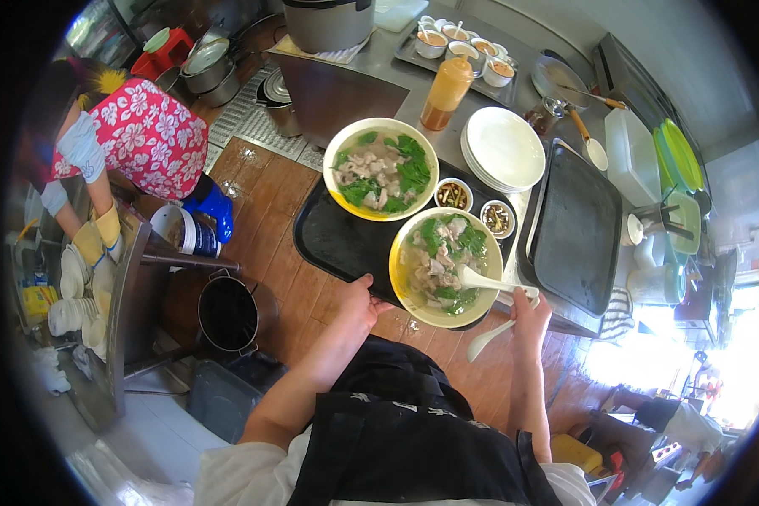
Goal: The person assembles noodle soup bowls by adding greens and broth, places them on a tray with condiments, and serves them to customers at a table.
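A black serving tray [319, 231] bears two large bowls of soup with meat and leafy greens, the farther bowl [381, 169] and the nearer bowl [446, 267]. Beside them are two small sauce dishes, one [453, 195] behind the other [497, 219]. My left hand [362, 305] grips the tray's near edge, its thumb on top. My right hand [530, 311] holds two white soup spoons: one spoon [481, 279] reaches over the nearer bowl with its tip in the soup, the other spoon [488, 339] hangs below, outside the bowl.
Stacked white plates [506, 148], a squeeze bottle [447, 92] and a dark empty tray [579, 228] are on the steel counter. A metal tray [411, 55] there holds small filled bowls. At left, a co-worker in yellow gloves [98, 237] bends over dishes; a tall pot [229, 313] stands on the floor.
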A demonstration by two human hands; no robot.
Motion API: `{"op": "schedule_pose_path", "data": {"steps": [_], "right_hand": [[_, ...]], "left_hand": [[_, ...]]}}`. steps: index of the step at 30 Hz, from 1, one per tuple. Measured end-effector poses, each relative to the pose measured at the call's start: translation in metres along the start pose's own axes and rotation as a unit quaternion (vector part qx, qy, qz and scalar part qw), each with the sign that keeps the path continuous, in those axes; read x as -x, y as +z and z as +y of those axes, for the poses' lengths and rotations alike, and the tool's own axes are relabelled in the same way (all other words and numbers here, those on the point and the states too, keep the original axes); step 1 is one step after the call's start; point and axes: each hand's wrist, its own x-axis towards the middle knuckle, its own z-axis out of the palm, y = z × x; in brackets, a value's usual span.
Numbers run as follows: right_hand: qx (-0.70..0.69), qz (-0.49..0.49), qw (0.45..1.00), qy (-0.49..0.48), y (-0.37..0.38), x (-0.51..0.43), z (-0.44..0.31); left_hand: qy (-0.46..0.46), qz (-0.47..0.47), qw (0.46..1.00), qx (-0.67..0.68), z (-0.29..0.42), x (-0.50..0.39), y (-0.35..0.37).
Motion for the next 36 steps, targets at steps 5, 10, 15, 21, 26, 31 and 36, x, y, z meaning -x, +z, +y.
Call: {"op": "schedule_pose_path", "data": {"steps": [5,10,15,21,26,31,36], "right_hand": [[-0.013,-0.030,0.999,0.044,-0.010,0.013,0.003],[-0.032,0.002,0.998,-0.048,-0.040,0.014,-0.056],[-0.152,-0.003,0.981,-0.117,0.006,-0.009,-0.123],[-0.217,-0.015,0.966,-0.139,0.126,-0.053,-0.120],[-0.159,-0.069,0.973,-0.151,0.159,-0.074,-0.089],[-0.155,-0.124,0.979,-0.054,0.169,-0.080,-0.063],[-0.131,-0.166,0.975,0.065,0.146,-0.078,-0.069]], "left_hand": [[-0.022,0.013,0.999,0.027,0.000,0.005,0.003],[-0.020,-0.002,0.998,0.055,0.000,0.008,0.005],[-0.020,-0.012,0.999,0.040,-0.002,0.007,0.002],[-0.035,-0.021,0.998,0.053,-0.003,0.004,0.000],[-0.042,0.014,0.997,0.069,-0.003,0.004,0.004],[-0.052,0.030,0.995,0.080,-0.001,0.008,0.007],[-0.069,0.042,0.993,0.081,0.004,0.012,0.010]]}}
